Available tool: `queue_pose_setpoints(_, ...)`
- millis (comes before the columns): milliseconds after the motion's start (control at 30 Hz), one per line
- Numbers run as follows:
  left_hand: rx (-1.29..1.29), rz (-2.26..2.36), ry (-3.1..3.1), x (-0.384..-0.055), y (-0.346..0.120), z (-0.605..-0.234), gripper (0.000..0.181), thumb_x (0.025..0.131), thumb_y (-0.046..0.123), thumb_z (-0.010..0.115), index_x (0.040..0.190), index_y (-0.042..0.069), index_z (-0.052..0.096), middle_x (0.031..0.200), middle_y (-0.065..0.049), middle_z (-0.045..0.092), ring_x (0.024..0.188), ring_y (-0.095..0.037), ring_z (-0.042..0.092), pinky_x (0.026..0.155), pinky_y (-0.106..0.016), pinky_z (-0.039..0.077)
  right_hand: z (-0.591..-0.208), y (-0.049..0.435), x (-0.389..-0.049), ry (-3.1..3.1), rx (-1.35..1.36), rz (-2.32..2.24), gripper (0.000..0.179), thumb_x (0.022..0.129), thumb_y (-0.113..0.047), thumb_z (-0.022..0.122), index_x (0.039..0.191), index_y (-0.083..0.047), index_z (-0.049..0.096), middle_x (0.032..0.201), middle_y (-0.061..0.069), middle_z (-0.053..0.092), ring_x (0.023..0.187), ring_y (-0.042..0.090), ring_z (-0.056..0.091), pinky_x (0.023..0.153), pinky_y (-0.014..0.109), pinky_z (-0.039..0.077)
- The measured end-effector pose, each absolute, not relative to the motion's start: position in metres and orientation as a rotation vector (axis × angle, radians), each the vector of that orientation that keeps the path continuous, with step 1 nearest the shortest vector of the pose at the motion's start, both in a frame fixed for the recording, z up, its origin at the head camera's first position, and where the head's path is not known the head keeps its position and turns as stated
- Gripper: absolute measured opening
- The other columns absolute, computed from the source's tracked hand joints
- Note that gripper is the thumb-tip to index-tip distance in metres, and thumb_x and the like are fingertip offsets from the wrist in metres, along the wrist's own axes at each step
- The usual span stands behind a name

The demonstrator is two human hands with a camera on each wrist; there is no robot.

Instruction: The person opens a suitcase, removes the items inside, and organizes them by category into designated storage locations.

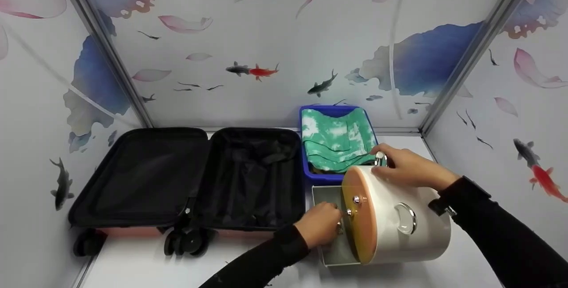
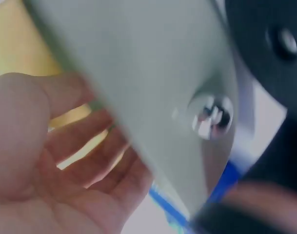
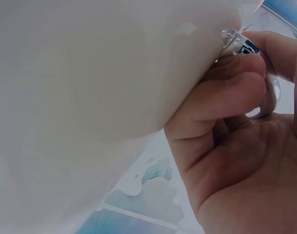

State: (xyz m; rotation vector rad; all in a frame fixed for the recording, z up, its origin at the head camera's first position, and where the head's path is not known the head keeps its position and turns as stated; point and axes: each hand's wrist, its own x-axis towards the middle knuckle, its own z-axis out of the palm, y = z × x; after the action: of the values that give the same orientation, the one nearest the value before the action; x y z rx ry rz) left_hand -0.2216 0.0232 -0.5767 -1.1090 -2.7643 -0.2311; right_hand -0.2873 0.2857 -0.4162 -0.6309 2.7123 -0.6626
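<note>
A cream-white storage box (image 1: 412, 226) with rounded sides and an amber front panel (image 1: 366, 217) stands tilted at the right. My right hand (image 1: 406, 166) grips the silver handle (image 1: 380, 159) on its top, and the right wrist view shows the fingers curled round it. A clear drawer (image 1: 330, 252) sticks out from the amber front. Over this drawer is my left hand (image 1: 320, 223), its fingers bent close to small silver knobs (image 1: 349, 212). In the left wrist view a pale panel with a knob (image 2: 212, 117) hides the left fingertips; I cannot tell what they hold.
An open black-lined suitcase (image 1: 146, 181) lies at the left, its wheels (image 1: 193, 241) facing me. Behind the box is a blue basket (image 1: 306, 163) with green-and-white patterned cloth (image 1: 337, 139). Printed walls enclose the white table (image 1: 146, 266) on three sides.
</note>
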Motion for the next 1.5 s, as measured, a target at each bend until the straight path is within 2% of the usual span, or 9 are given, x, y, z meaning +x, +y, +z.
queue_pose_setpoints(200, -1.059, -0.297, -2.688, -0.235, -0.007, -0.555, 0.009, 0.095, 0.013, 0.075, 0.087, 0.015, 0.080, 0.087, -0.002, 0.074, 0.082, -0.021, 0.072, 0.077, -0.033, 0.059, -0.417, 0.287, -0.288, 2.713, -0.625, -0.653, 0.045, 0.107, -0.032, 0.071, 0.145, -0.013, 0.058, 0.084, 0.003, 0.064, 0.075, 0.016, 0.061, 0.066, 0.032, 0.054)
queue_pose_setpoints(267, -1.009, -0.252, -2.691, -0.236, -0.016, -0.554, 0.011, 0.097, 0.014, 0.074, 0.087, 0.015, 0.080, 0.087, -0.002, 0.074, 0.081, -0.021, 0.070, 0.075, -0.033, 0.056, -0.417, 0.287, -0.288, 2.708, -0.624, -0.656, 0.045, 0.107, -0.033, 0.071, 0.146, -0.013, 0.057, 0.085, 0.003, 0.065, 0.074, 0.016, 0.062, 0.066, 0.032, 0.054)
queue_pose_setpoints(433, -0.917, -0.032, -2.685, -0.233, -0.030, -0.559, 0.009, 0.092, 0.019, 0.079, 0.083, 0.017, 0.080, 0.090, 0.000, 0.075, 0.083, -0.021, 0.064, 0.076, -0.034, 0.047, -0.418, 0.287, -0.287, 2.704, -0.620, -0.661, 0.046, 0.108, -0.033, 0.071, 0.146, -0.013, 0.057, 0.087, 0.004, 0.066, 0.076, 0.016, 0.062, 0.067, 0.032, 0.055)
queue_pose_setpoints(600, -0.923, 0.146, -2.683, -0.229, -0.031, -0.568, 0.013, 0.092, 0.024, 0.081, 0.080, 0.019, 0.080, 0.094, 0.000, 0.075, 0.090, -0.023, 0.063, 0.089, -0.039, 0.047, -0.418, 0.286, -0.287, 2.706, -0.618, -0.661, 0.046, 0.107, -0.033, 0.071, 0.146, -0.012, 0.057, 0.087, 0.004, 0.066, 0.076, 0.016, 0.062, 0.067, 0.032, 0.054)
queue_pose_setpoints(767, -0.935, 0.313, -2.698, -0.224, -0.027, -0.577, 0.014, 0.093, 0.031, 0.083, 0.083, 0.022, 0.082, 0.109, 0.000, 0.076, 0.113, -0.025, 0.066, 0.115, -0.045, 0.048, -0.419, 0.286, -0.288, 2.706, -0.619, -0.663, 0.046, 0.107, -0.033, 0.071, 0.146, -0.013, 0.057, 0.085, 0.003, 0.065, 0.075, 0.016, 0.061, 0.067, 0.032, 0.053)
queue_pose_setpoints(867, -0.974, 0.357, -2.691, -0.220, -0.025, -0.583, 0.016, 0.093, 0.033, 0.084, 0.081, 0.022, 0.081, 0.117, -0.001, 0.077, 0.124, -0.026, 0.065, 0.124, -0.049, 0.045, -0.418, 0.286, -0.288, 2.710, -0.625, -0.662, 0.045, 0.108, -0.033, 0.071, 0.146, -0.012, 0.057, 0.084, 0.002, 0.064, 0.074, 0.016, 0.061, 0.067, 0.031, 0.053)
queue_pose_setpoints(1000, -1.004, 0.385, -2.667, -0.216, -0.024, -0.587, 0.023, 0.096, 0.030, 0.081, 0.075, 0.023, 0.077, 0.110, 0.000, 0.078, 0.122, -0.025, 0.065, 0.128, -0.051, 0.042, -0.417, 0.285, -0.287, 2.714, -0.638, -0.667, 0.044, 0.108, -0.032, 0.071, 0.145, -0.012, 0.058, 0.083, 0.001, 0.063, 0.074, 0.015, 0.060, 0.068, 0.031, 0.052)
queue_pose_setpoints(1300, -1.031, 0.377, -2.683, -0.215, -0.019, -0.593, 0.034, 0.099, 0.023, 0.078, 0.066, 0.023, 0.068, 0.078, 0.003, 0.075, 0.120, -0.026, 0.072, 0.133, -0.056, 0.036, -0.416, 0.285, -0.287, 2.714, -0.634, -0.660, 0.046, 0.108, -0.032, 0.071, 0.146, -0.011, 0.057, 0.083, 0.002, 0.064, 0.074, 0.015, 0.061, 0.068, 0.032, 0.052)
queue_pose_setpoints(1500, -1.027, 0.243, -2.632, -0.213, -0.013, -0.596, 0.027, 0.092, 0.022, 0.082, 0.067, 0.022, 0.071, 0.080, 0.003, 0.078, 0.111, -0.023, 0.075, 0.127, -0.052, 0.043, -0.415, 0.285, -0.287, 2.708, -0.655, -0.654, 0.048, 0.108, -0.031, 0.071, 0.148, -0.009, 0.056, 0.082, 0.001, 0.063, 0.074, 0.015, 0.061, 0.069, 0.032, 0.053)
